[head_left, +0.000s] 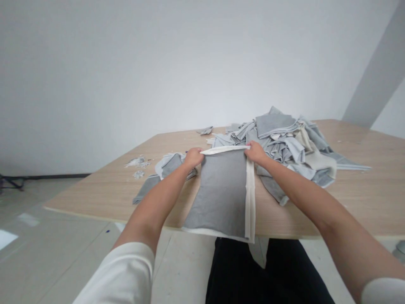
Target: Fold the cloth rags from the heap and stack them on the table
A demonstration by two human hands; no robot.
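Observation:
A grey fabric piece (224,192) with off-white edges is stretched between my two hands. My left hand (193,157) is closed on its far left corner. At the far right corner, my right hand (255,152) pinches the same cloth. An off-white strip runs along the far edge between the hands, and another goes down the right side. The near end of the cloth reaches past the table's front edge. Beside my left hand lies a small heap of grey and white cloth (172,165), partly hidden by my forearm.
A large pile of crumpled grey and cream fabric (278,124) covers the back right of the wooden table (95,192). Small white scraps (137,161) lie at the left. One little grey piece (205,131) rests near the back edge. A pale wall stands behind.

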